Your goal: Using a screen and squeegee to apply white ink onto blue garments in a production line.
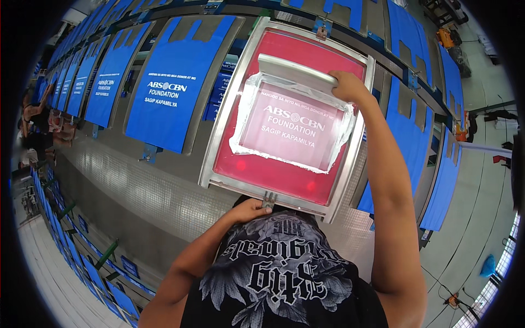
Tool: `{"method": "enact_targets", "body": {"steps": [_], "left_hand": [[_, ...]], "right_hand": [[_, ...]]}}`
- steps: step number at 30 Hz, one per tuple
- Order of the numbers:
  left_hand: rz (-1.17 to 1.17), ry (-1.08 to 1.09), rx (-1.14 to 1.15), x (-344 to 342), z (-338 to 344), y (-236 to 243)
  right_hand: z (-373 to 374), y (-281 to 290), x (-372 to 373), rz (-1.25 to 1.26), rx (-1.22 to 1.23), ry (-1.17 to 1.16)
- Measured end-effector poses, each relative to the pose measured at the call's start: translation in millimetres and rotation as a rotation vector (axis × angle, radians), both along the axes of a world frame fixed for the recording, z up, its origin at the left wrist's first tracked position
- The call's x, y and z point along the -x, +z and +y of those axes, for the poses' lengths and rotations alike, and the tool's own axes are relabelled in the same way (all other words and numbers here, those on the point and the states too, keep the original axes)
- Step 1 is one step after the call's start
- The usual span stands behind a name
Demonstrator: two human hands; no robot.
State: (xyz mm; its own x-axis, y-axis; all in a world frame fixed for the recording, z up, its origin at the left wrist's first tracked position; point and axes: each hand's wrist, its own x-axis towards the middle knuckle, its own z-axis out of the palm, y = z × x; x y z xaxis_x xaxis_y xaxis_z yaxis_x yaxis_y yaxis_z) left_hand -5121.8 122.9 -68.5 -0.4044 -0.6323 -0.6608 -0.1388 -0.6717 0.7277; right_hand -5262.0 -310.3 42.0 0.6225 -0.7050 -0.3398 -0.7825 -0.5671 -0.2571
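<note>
A silk-screen frame [209,158] with a metal border lies in front of me. Its red mesh [232,169] surrounds a pale printing window [290,123] with white lettering, edged by smeared white ink [240,147]. Closed around the right end of a long pale squeegee [295,74] is my right hand [349,87]. The squeegee lies across the far side of the window, tilted a little down to the right. At the near edge of the frame, the fingers of my left hand [251,210] are closed at a small metal bracket [268,200]. Whatever lies under the screen shows only through its window.
Blue printed bags lie flat on grey boards to the left [172,82] and right [402,131] of the frame. A metal rail with brackets [322,28] runs along the far side. Another row of blue bags [112,295] stands behind me at lower left. Cables [453,298] lie on the floor at right.
</note>
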Motion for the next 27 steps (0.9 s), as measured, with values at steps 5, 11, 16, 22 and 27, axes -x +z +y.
{"method": "enact_targets", "body": {"steps": [5,11,16,22,27], "left_hand": [[0.101,0.008,0.057,-0.8,-8.6,32.3],[0.078,0.039,0.121,-0.4,-10.6,47.7],[0.099,0.092,0.113,5.3,-9.1,36.0],[-0.262,0.0,-0.013,15.7,-11.0,25.2],[-0.362,0.091,-0.004,14.4,2.2,15.3]], "right_hand": [[13.5,7.9,0.8,-0.006,0.094,-0.015],[164.2,31.2,12.5,-0.005,0.091,-0.045],[296.5,40.3,37.7,-0.137,0.18,-0.029],[267.7,30.8,67.1,-0.172,0.186,-0.064],[236.2,15.7,122.3,-0.223,0.022,-0.271]]}}
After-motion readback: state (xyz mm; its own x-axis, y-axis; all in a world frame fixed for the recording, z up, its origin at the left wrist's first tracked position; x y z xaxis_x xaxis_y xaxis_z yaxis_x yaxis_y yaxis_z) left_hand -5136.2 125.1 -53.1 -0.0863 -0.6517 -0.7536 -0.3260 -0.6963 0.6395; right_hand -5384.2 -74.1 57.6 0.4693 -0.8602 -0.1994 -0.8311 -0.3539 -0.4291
